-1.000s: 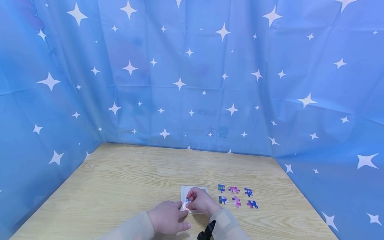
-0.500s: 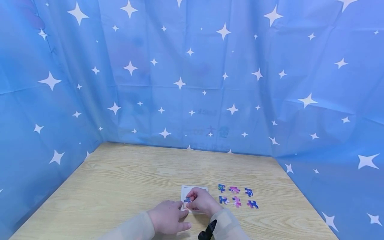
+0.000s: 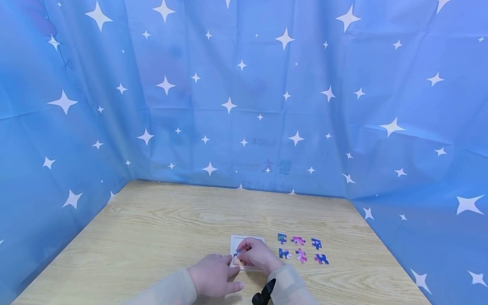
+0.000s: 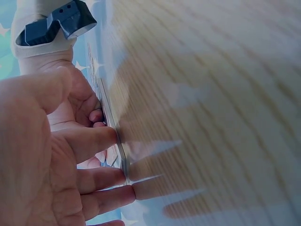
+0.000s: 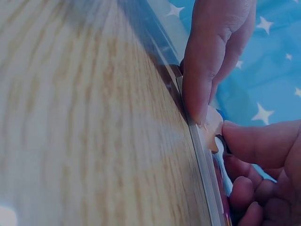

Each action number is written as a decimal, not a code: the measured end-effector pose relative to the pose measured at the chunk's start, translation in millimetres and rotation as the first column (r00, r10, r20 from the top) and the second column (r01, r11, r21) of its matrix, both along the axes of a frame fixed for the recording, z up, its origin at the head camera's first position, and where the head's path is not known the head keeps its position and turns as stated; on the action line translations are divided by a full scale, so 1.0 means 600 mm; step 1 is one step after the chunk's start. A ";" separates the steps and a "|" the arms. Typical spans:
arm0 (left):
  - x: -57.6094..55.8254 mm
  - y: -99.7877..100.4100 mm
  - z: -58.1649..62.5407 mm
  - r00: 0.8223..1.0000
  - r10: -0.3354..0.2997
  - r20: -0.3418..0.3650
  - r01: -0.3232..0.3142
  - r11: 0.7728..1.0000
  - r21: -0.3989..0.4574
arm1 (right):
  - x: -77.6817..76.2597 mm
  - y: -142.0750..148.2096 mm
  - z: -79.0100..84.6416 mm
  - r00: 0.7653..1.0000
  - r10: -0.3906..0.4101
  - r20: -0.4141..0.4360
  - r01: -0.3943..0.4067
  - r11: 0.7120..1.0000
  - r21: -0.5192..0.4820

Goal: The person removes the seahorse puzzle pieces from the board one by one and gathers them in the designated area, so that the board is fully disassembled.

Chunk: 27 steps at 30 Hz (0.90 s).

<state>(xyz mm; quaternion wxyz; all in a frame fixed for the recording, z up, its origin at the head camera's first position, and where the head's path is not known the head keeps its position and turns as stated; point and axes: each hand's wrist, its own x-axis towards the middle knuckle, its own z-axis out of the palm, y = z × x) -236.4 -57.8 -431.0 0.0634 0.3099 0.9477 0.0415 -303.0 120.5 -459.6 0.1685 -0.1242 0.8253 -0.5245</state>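
A thin white-bordered puzzle board [image 3: 233,240] lies near the front of the table. My left hand [image 3: 214,275] rests at its near left corner; in the left wrist view its fairly straight fingers [image 4: 101,179] touch the board's edge. My right hand [image 3: 257,256] reaches over the board and pinches a small blue jigsaw piece [image 3: 237,254] between thumb and fingertips, low over the board's left part. In the right wrist view the thumb [image 5: 254,141] meets a pale-faced piece [image 5: 214,123] at the board's surface. The right hand hides much of the board.
Several loose jigsaw pieces, blue and pink, lie in two rows right of the board, among them a pink one with an eye [image 3: 298,240] and a dark blue one [image 3: 321,259]. A blue star-printed curtain [image 3: 244,106] encloses the wooden table [image 3: 171,220].
The blue piece in my right fingers has turned and settled slightly over the board's left part. The left hand has stayed put, and the loose pieces have not moved.
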 end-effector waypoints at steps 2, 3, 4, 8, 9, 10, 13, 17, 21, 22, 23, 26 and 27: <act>0.001 0.001 0.002 1.000 0.004 0.006 -0.004 1.000 0.001 | 0.000 0.000 0.000 1.000 -0.004 0.002 0.004 1.000 -0.001; 0.001 0.001 0.003 1.000 0.006 0.007 -0.006 1.000 0.000 | 0.000 0.000 0.000 1.000 -0.007 0.004 0.007 1.000 -0.004; 0.002 0.001 0.004 1.000 0.009 0.010 -0.009 1.000 0.000 | -0.001 0.000 -0.001 1.000 -0.010 0.005 0.010 1.000 -0.006; 0.003 0.001 0.006 1.000 0.014 0.014 -0.014 1.000 -0.001 | -0.002 -0.001 -0.001 1.000 -0.022 0.013 0.022 1.000 -0.020; 0.003 0.001 0.006 1.000 0.013 0.013 -0.013 1.000 -0.001 | -0.002 -0.001 0.000 1.000 -0.025 0.016 0.025 0.999 -0.024; 0.004 0.002 0.007 1.000 0.012 0.012 -0.012 1.000 0.000 | -0.002 -0.001 -0.001 1.000 -0.027 0.016 0.027 0.999 -0.025; 0.004 0.001 0.007 1.000 0.008 0.009 -0.008 1.000 0.005 | -0.002 -0.001 -0.001 0.999 -0.034 0.024 0.035 0.999 -0.029; 0.005 0.001 0.006 1.000 0.000 -0.006 0.000 1.000 0.009 | -0.002 -0.002 0.002 0.998 -0.034 0.047 0.036 0.998 -0.045; 0.006 0.002 0.006 1.000 -0.008 -0.027 0.008 1.000 0.000 | -0.002 0.000 0.009 0.997 -0.017 0.080 0.023 0.997 -0.073; 0.007 0.001 0.006 1.000 -0.008 -0.029 0.008 1.000 -0.002 | -0.003 0.001 0.009 0.997 -0.013 0.082 0.019 0.997 -0.080; 0.007 0.001 0.005 0.999 -0.008 -0.034 0.008 1.000 -0.004 | -0.003 0.002 0.010 0.996 -0.009 0.085 0.016 0.996 -0.084; 0.009 0.001 0.005 1.000 0.004 -0.029 -0.004 1.000 0.002 | -0.005 0.004 0.009 0.996 -0.003 0.087 0.011 0.996 -0.092; 0.009 0.000 0.005 1.000 0.007 -0.025 -0.007 1.000 0.003 | -0.005 0.004 0.009 0.996 -0.001 0.087 0.010 0.996 -0.093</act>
